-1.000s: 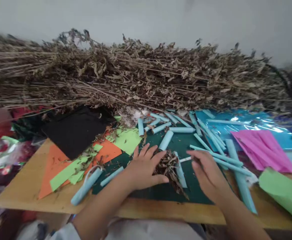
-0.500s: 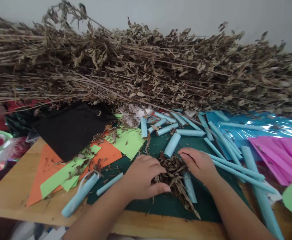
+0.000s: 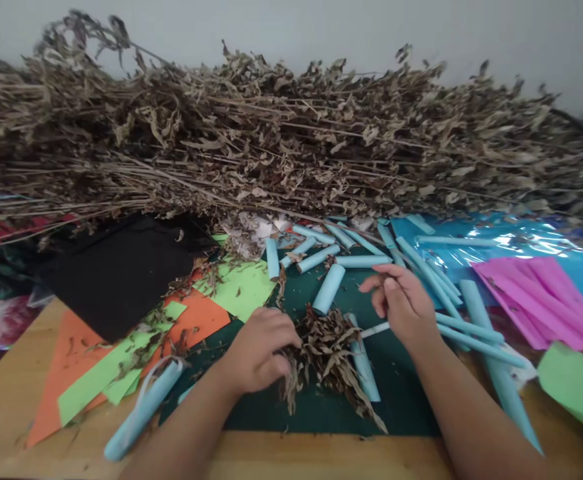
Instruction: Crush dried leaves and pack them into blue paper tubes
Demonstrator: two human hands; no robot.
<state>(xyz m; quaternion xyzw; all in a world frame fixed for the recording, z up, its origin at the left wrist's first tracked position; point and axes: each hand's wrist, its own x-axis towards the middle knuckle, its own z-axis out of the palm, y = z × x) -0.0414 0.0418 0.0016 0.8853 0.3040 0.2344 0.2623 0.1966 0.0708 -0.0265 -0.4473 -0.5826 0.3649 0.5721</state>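
Two hands [image 3: 321,327] at one dried leaf pile [image 3: 328,350].

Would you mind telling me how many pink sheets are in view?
1: a pink sheet lies at the right, on the shiny blue film, beyond the right hand. Others may be hidden under the dried branches.

Both forearms are bare from the near edge of the view up to the wrists, with no sleeve showing. The left hand [image 3: 256,350] and the right hand [image 3: 404,307] wear no gloves, rings, watch or bracelet. Fingernails look short and plain.
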